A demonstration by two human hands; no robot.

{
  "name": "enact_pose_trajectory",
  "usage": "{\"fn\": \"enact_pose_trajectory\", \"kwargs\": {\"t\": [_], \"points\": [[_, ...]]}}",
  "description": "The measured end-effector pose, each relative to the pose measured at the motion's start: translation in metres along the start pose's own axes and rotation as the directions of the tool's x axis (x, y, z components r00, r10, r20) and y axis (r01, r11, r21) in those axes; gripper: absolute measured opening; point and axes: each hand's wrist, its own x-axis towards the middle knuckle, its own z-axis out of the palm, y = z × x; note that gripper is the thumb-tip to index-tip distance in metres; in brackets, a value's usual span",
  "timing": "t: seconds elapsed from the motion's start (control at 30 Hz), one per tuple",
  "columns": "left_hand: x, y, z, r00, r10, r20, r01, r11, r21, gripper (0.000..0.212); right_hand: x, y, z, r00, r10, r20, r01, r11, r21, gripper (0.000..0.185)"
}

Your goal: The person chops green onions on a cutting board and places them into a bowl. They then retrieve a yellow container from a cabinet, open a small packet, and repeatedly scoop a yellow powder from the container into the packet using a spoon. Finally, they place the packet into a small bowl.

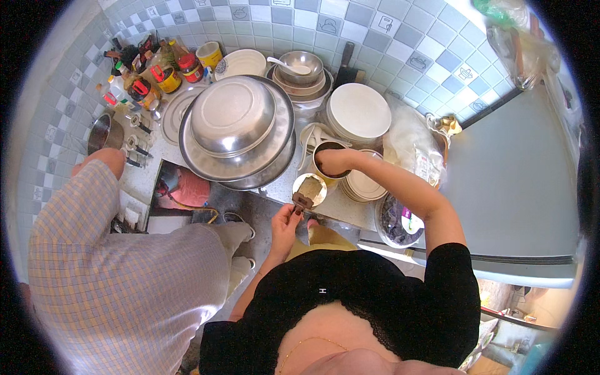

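My left hand [287, 226] pinches a brown clip or handle [303, 200] at the near side of a small round lid or shallow dish [320, 191] with a pale inside; which of the two the fingers hold is hard to tell. My right hand [333, 161] reaches into a cylindrical canister [320, 150] on the counter, its fingertips hidden inside. Whether they grip anything cannot be seen. White spoons [317, 133] lie in a dish behind the canister, and a stack of small plates [364, 183] stands to its right.
Large steel basins [234, 115] stand left of the canister. White plates [359, 111], nested bowls [300, 61] and a cleaver [345, 65] are at the back. A co-worker in a checked shirt [136, 286] stands at left, near bottles [140, 89]. A tub of dark food [398, 220] sits at right.
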Motion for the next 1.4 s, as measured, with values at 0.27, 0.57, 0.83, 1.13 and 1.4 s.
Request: {"fn": "enact_pose_trajectory", "kwargs": {"t": [0.27,0.57,0.83,1.13,1.4], "points": [[-0.003,0.013,-0.002,0.998,-0.001,-0.061,0.005,0.998,0.061,0.011,-0.057,-0.015,-0.032,0.995,0.049,-0.086,0.012,0.804,0.595,0.028],[-0.007,0.018,-0.004,0.997,0.017,-0.076,-0.014,0.999,0.045,0.011,-0.111,-0.015,-0.033,0.962,0.103,-0.252,0.125,0.655,0.745,0.024],[-0.007,0.021,-0.004,0.997,0.043,-0.066,-0.038,0.997,0.074,0.010,-0.134,-0.031,-0.037,0.932,0.119,-0.343,0.173,0.684,0.709,0.028],[-0.004,0.021,-0.004,0.998,0.037,-0.052,-0.035,0.999,0.042,0.011,-0.129,-0.094,0.006,0.809,-0.387,-0.442,0.276,0.915,-0.296,0.035],[-0.004,0.016,-0.009,0.997,0.031,-0.071,-0.029,0.999,0.038,0.013,-0.149,-0.075,-0.014,0.752,-0.235,-0.617,0.186,0.972,-0.143,0.028]]}}
